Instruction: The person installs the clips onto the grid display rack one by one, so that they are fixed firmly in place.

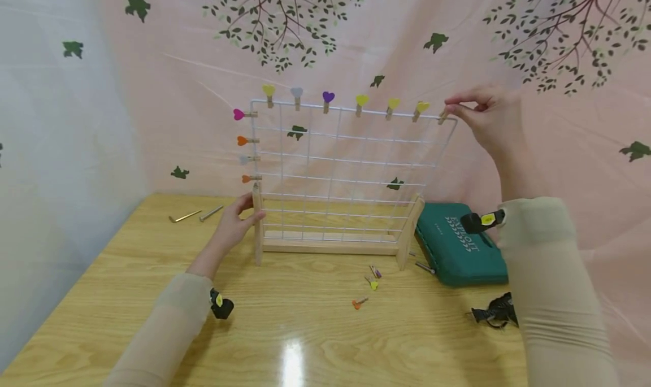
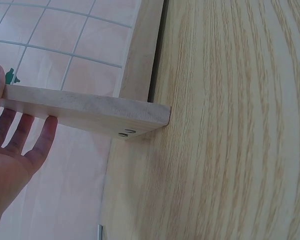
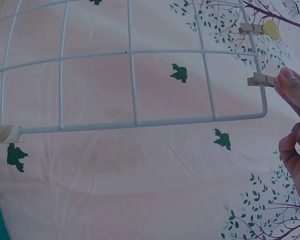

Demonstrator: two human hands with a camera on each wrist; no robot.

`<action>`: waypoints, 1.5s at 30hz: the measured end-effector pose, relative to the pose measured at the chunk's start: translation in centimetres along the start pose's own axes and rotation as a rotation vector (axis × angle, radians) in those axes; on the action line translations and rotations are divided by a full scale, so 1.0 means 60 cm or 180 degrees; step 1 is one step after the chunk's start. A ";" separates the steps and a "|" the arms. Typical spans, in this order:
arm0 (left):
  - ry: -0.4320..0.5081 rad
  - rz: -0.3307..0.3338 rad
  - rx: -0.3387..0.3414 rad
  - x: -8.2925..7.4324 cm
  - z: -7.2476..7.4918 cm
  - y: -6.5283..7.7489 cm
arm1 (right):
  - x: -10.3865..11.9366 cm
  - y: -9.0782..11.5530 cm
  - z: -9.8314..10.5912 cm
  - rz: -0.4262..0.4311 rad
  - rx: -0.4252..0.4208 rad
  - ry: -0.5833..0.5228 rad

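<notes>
A white wire grid (image 1: pixel 333 164) stands upright in a wooden stand (image 1: pixel 330 247). Between thumb and fingertips, my right hand (image 1: pixel 490 118) pinches a small wooden clothespin (image 3: pixel 262 80) that sits across the top wire near the right corner. My left hand (image 1: pixel 235 223) holds the stand's left side post (image 2: pixel 90 107), thumb on one face and fingers on the other. Several heart clothespins line the top wire, among them a purple one (image 1: pixel 328 98) and a yellow one (image 1: pixel 421 109). More hang down the left edge, topped by a pink one (image 1: pixel 239 114).
On the table (image 1: pixel 285 330), an orange heart clothespin (image 1: pixel 357 304), a yellow one (image 1: pixel 373 284) and a purple one (image 1: pixel 376 272) lie before the stand. A green case (image 1: pixel 463 246) is at right, near a black bundle (image 1: pixel 498 311). A hex key (image 1: pixel 184 216) and bolt (image 1: pixel 211 213) lie back left.
</notes>
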State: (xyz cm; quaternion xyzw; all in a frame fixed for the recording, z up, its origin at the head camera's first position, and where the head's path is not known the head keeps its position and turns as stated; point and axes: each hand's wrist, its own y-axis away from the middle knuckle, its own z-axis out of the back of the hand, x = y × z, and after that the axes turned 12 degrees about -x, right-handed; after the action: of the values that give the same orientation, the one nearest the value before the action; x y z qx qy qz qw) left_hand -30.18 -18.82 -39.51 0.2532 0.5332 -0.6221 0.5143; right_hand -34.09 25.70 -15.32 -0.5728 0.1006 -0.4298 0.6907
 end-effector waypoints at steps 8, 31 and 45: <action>0.0004 -0.0069 -0.0053 0.019 -0.002 -0.006 | 0.008 0.001 0.006 -0.0256 0.0168 0.0131; -0.0035 0.0029 0.0008 -0.033 0.002 0.012 | -0.036 0.329 -0.123 0.0147 0.2008 -0.0438; -0.0016 0.0070 -0.0004 -0.032 0.002 0.012 | -0.038 0.487 -0.169 0.0712 0.3449 -0.1212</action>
State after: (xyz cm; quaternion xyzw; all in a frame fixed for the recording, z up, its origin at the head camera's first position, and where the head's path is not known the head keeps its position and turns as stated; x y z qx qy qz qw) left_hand -28.84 -18.16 -38.10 0.2571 0.5295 -0.6167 0.5226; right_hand -27.90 19.43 -45.07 -0.1909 -0.1996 -0.2339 0.9322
